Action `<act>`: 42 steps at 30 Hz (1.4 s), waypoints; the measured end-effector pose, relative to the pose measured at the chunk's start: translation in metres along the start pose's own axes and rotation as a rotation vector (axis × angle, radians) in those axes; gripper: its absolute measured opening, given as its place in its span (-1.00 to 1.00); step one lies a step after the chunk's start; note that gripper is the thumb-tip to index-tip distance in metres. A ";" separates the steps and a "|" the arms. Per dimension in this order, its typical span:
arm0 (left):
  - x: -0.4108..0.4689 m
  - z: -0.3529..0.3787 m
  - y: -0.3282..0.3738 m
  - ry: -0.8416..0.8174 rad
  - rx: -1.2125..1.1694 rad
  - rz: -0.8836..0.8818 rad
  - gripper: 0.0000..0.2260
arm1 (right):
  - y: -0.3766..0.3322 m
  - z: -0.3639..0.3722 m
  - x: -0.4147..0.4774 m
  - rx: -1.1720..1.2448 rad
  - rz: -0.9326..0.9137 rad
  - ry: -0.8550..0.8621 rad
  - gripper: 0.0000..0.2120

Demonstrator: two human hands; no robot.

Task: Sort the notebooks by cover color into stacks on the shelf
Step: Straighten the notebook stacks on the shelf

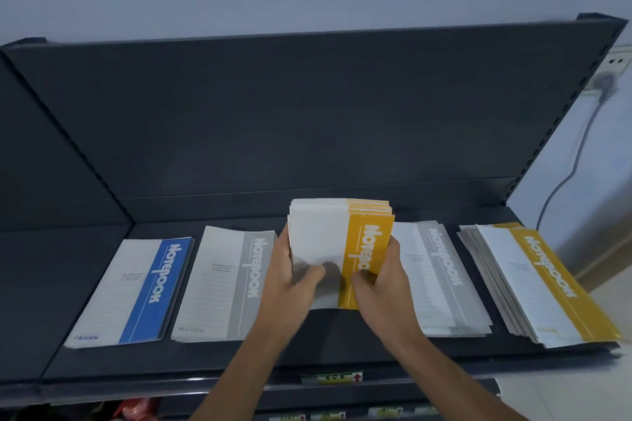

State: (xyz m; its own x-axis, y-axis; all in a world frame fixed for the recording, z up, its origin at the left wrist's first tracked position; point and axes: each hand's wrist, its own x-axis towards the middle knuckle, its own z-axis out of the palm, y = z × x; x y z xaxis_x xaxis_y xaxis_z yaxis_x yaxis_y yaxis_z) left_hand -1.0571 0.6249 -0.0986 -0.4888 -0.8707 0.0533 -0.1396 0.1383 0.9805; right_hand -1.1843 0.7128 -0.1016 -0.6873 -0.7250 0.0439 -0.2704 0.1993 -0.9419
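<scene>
Yellow-banded notebooks (328, 236), a flat paper bundle, gripped at both edges by left hand (294, 282) and right hand (385, 282).

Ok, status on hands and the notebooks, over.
Left hand and right hand both grip the yellow bundle, centre. Blue stack far left, left grey stack beside it. Right grey stack sits between bundle and yellow stack, far right.

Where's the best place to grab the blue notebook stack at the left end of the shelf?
Probably its near short edge, coming from the front. The blue notebook stack lies flat with its long axis running front to back, and the gray stack sits close on its right, so that side is cramped. Its left long edge is also free on the shelf.
</scene>
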 end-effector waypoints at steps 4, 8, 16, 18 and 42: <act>-0.006 0.004 0.000 0.057 0.018 0.028 -0.53 | 0.002 0.005 0.000 -0.010 -0.013 0.038 -0.55; -0.007 0.007 -0.002 0.054 0.001 0.027 -0.55 | 0.001 0.004 0.002 -0.015 -0.013 0.014 -0.53; -0.002 0.005 -0.015 -0.017 0.140 -0.021 -0.63 | 0.015 0.005 0.004 -0.138 -0.002 0.015 -0.67; 0.007 0.003 -0.016 0.022 0.314 0.023 -0.66 | 0.015 0.004 0.010 -0.235 0.010 0.025 -0.61; 0.043 0.027 -0.023 0.064 1.125 -0.036 -0.47 | 0.024 0.014 0.055 -0.718 0.029 -0.074 -0.89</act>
State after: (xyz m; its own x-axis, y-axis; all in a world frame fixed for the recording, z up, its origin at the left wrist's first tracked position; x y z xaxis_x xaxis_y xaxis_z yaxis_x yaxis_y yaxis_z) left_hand -1.0980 0.5966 -0.1238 -0.4285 -0.9008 0.0699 -0.8653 0.4314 0.2554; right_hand -1.2194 0.6682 -0.1265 -0.6603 -0.7506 -0.0247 -0.6466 0.5849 -0.4896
